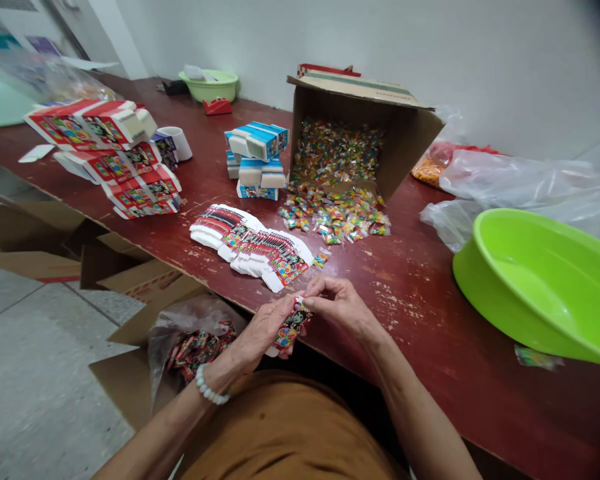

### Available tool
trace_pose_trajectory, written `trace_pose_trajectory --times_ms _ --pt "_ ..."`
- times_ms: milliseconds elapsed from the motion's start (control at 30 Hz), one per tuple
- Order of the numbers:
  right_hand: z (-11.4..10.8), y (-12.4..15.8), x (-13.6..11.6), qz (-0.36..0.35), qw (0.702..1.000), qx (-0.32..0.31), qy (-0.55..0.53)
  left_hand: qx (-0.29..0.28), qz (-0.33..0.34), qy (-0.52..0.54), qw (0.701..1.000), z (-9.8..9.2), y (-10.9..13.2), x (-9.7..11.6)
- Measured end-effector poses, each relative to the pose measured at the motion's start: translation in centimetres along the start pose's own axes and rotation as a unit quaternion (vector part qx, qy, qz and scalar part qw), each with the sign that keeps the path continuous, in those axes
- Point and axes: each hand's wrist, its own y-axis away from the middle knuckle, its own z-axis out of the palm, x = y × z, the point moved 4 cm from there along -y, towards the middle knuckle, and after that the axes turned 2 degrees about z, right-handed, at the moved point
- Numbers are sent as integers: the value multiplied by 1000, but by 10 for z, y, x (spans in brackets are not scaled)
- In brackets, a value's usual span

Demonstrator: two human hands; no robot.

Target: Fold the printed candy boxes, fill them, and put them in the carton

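Observation:
Just off the table's front edge, my left hand (266, 328) is wrapped round a small red printed candy box (293, 325). Thumb and fingers of my right hand (337, 300) pinch the white flap at the top of that box. Whether anything is inside it I cannot see. Beyond my hands lies a fanned row of flat red-and-white boxes (253, 243). One wrapped candy (321, 258) rests by the right end of the row. Behind it, small wrapped candies (343, 213) spill onto the table from a cardboard carton (410, 143) lying on its side.
Bundles of red boxes (100, 127) are stacked at left, with blue bundles (257, 160) nearer the carton. A green basin (545, 287) stands at right, beside plastic bags (530, 177). Below the table edge, an open carton holds a bag of red packets (200, 350).

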Motion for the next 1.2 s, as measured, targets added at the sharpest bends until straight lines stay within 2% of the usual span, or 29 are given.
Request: trace_pose_trajectory --times_ms 100,233,300,433,533,600,633,700,767,867,933,967,1067,1133,1200 --pt "1 2 2 17 1000 16 -8 -4 3 3 1000 -2 0 -2" --pt "9 10 -4 18 999 -28 -25 -3 14 31 999 -2 0 -3" --pt "14 13 -4 1 999 -21 -24 6 5 69 998 -1 -1 -5" --pt "24 18 12 33 998 25 -52 39 -9 141 989 3 -4 -9" --pt "23 17 23 55 997 18 -54 38 1 166 985 6 1 -10" --pt "10 9 27 67 997 14 -38 12 4 194 981 9 10 -13" --pt "-1 3 28 65 997 34 -8 -5 -6 209 978 10 17 -16" --pt "-30 -14 27 36 987 124 100 -45 -53 230 971 11 31 -26" --pt "-54 -32 26 6 949 206 238 -70 -94 231 966 4 42 -37" --pt "-68 -55 37 46 910 233 340 -47 -75 163 983 -24 51 -41" --pt "-69 -63 45 76 905 233 347 -45 -49 44 997 -48 53 -34" --pt "-69 -65 48 82 907 235 340 -61 -52 -28 996 -58 54 -31" --pt "-70 -61 49 89 919 244 296 -145 -130 -209 958 -79 60 -29" --pt "-70 -50 44 96 928 250 258 -173 -165 -241 941 -84 63 -30" --pt "-60 -35 33 93 945 244 197 -152 -149 -185 959 -80 60 -27"
